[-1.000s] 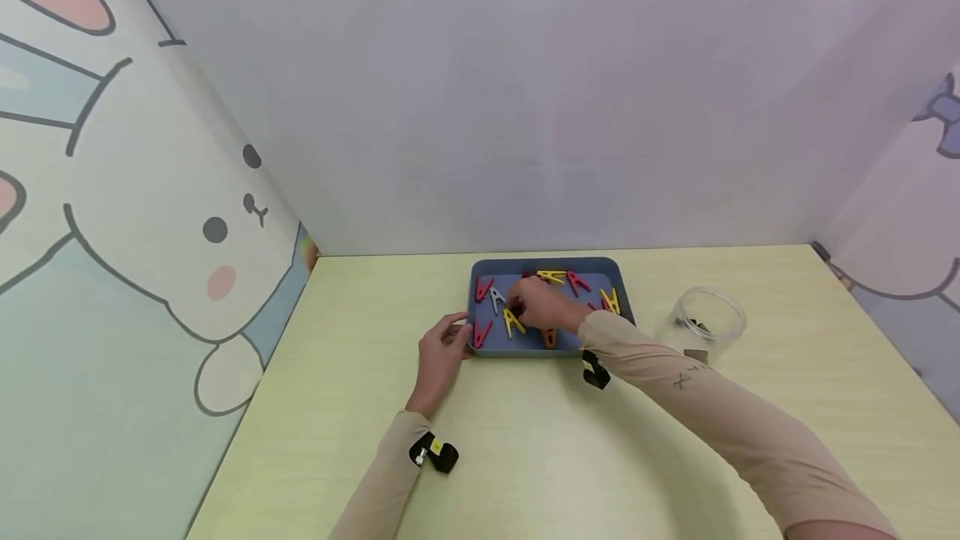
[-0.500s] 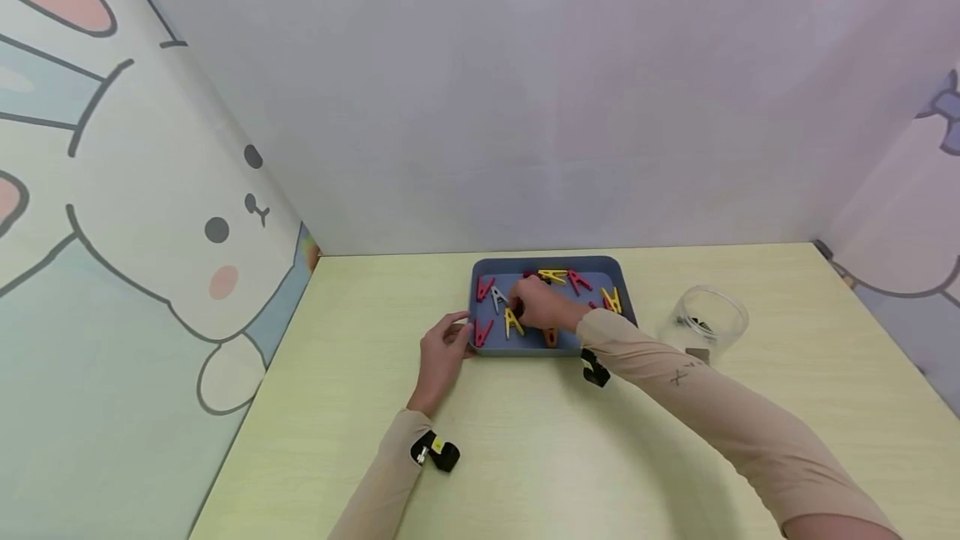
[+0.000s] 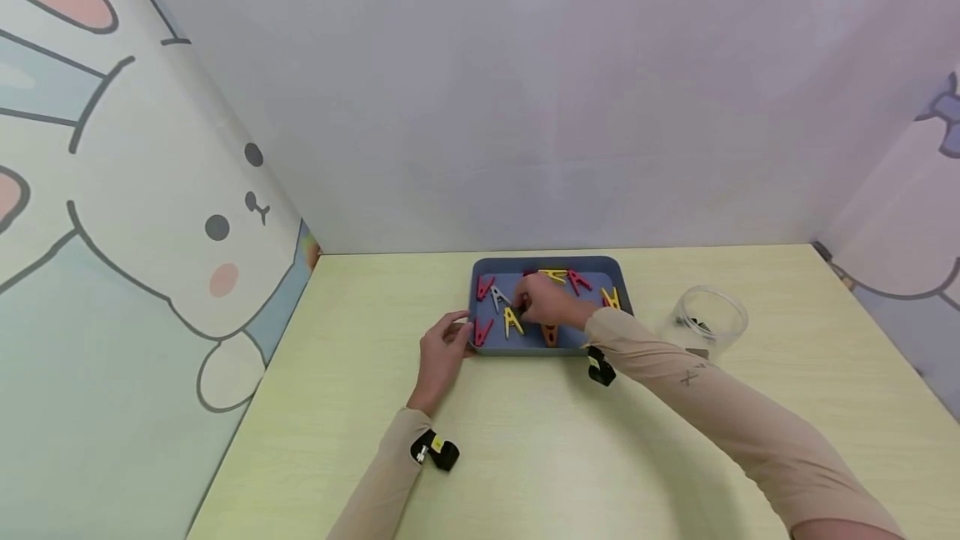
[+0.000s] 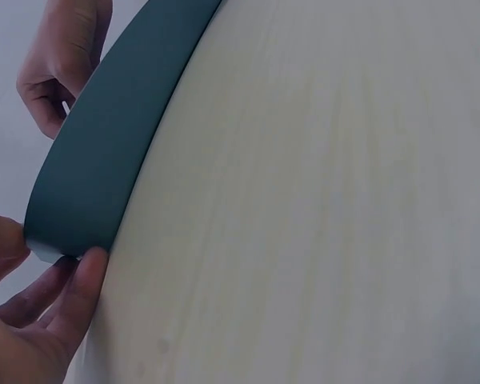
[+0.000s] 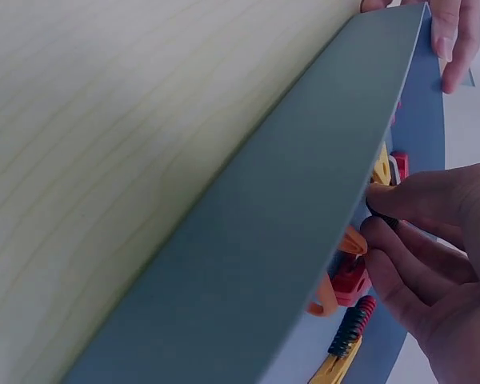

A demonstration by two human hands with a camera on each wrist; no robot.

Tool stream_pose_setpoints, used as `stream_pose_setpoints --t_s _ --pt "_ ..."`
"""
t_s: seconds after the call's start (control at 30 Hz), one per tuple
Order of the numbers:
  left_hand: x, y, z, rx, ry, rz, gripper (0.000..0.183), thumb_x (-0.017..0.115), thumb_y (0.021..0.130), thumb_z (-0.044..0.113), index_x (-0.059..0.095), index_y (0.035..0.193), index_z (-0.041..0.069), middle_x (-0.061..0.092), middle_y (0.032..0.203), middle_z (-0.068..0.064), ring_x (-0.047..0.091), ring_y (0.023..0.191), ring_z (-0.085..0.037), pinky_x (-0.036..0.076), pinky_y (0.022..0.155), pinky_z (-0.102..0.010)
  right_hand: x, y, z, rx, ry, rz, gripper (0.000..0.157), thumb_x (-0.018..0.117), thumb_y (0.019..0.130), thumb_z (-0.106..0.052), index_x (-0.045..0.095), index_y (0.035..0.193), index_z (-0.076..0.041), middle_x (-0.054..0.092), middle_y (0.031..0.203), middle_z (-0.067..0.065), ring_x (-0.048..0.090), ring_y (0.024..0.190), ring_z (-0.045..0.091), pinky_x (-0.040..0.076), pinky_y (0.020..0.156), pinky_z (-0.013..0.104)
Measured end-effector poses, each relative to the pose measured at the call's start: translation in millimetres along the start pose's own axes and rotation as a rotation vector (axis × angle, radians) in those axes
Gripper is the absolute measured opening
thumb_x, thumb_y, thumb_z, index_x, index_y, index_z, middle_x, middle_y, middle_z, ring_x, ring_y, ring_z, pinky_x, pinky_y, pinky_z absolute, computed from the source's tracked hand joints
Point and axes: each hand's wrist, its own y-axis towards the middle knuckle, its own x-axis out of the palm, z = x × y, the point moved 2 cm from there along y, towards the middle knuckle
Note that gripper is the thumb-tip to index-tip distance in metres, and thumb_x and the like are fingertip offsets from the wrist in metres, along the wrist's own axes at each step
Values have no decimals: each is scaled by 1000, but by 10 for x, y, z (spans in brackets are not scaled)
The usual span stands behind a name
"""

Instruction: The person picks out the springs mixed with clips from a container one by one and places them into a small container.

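Note:
My left hand (image 3: 439, 361) holds the left front corner of a blue-grey tray (image 3: 525, 352), fingers and thumb about its wall (image 4: 104, 144). Inside the tray, my right hand (image 3: 551, 304) pinches a small black ridged piece (image 5: 382, 214) between thumb and fingers; most of it is hidden. Colored plastic clips lie spread over the tray floor. Left of the right hand are a grey clip (image 3: 498, 298) and a yellow clip (image 3: 512, 322). An orange clip (image 3: 550, 335) lies just below it, and red clips (image 3: 482, 331) lie near the tray's left wall.
To the right of the tray stands a clear round container (image 3: 708, 315) with small dark pieces in it. A small brownish piece (image 3: 697, 352) shows beside the right sleeve. The pale wooden table (image 3: 360, 307) meets a white wall behind.
My right hand has shifted slightly to the right within the tray, and its fingers have changed position a little. The left hand has stayed at the corner.

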Motion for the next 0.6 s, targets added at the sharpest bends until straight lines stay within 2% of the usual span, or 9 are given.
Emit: stream_pose_setpoints --t_s 0.37,0.6 --pt "1 -11 -10 7 0 2 29 57 95 5 57 121 -9 61 105 -33 62 91 -46 56 71 -52 -151 -130 -100 54 42 -7 17 73 77 4 72 94 1 67 88 8 61 73 14 56 64 30" --pt "4 -17 -19 21 2 4 29 57 94 5 57 120 -9 61 105 -33 61 91 -47 56 69 -52 -173 -216 -125 50 64 4 16 72 78 2 71 94 1 66 90 7 61 71 12 54 61 27"
